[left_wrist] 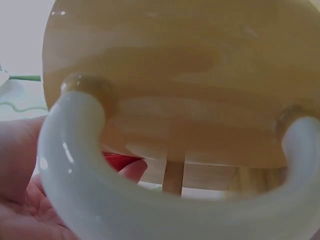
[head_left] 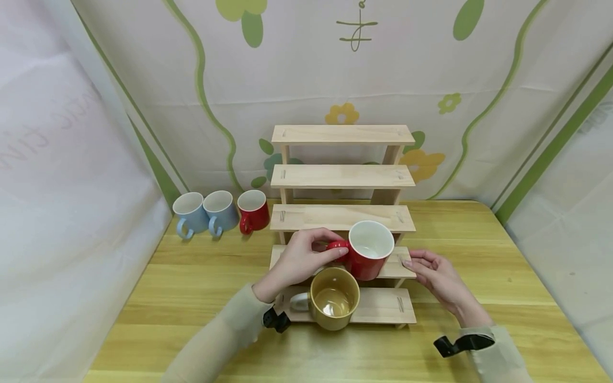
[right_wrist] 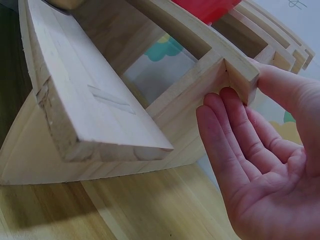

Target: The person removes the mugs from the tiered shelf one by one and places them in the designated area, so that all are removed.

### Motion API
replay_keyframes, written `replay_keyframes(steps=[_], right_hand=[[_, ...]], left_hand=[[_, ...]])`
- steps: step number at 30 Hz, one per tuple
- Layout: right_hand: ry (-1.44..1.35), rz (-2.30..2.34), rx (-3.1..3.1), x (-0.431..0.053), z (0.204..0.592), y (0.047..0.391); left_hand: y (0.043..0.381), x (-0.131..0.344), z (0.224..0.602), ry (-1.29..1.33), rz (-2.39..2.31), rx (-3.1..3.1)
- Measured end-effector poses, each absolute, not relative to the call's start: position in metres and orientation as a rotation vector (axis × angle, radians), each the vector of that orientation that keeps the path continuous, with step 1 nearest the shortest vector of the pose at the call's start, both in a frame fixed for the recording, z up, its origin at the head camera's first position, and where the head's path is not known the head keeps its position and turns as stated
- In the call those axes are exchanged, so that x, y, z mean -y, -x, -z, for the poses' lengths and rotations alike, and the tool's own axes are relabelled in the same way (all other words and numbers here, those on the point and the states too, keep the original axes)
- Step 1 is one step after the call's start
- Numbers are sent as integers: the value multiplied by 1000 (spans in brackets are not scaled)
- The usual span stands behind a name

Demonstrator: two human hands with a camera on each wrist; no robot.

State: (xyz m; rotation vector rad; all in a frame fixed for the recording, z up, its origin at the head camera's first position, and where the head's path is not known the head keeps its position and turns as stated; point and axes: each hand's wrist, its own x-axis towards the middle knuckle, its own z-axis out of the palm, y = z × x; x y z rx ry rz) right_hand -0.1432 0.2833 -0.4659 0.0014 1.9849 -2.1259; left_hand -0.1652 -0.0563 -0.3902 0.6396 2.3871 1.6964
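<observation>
The tan mug (head_left: 334, 300) is standing on the bottom step (head_left: 383, 306), its glossy white handle pointing left. Beyond it, the left hand (head_left: 304, 258) is pinching the handle of the red mug (head_left: 366, 264) at the second step (head_left: 392, 270); whether the base is touching is not showing. The right hand (head_left: 438, 279) is gripping that step's right end, thumb on top, fingers reaching under. As judged here, one mug is occupying the rack (head_left: 342, 175), a second is being held at it, and three, two blue mugs (head_left: 192, 218) and another red mug (head_left: 256, 215), are standing off it, on the grained wood table (head_left: 479, 255). These are showing smooth, ceramic-looking cylinders, white interiors and looped handles. The rack is rising in five flat, pale wooden planks. Behind, printed cloth (head_left: 297, 69) is hanging, lightly creased
</observation>
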Motion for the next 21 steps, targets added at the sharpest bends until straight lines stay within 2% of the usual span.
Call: replay_keyframes(steps=[21], right_hand=[[8, 2135, -1971, -283, 466, 143]], left_hand=[[163, 55, 388, -650, -1746, -2379]])
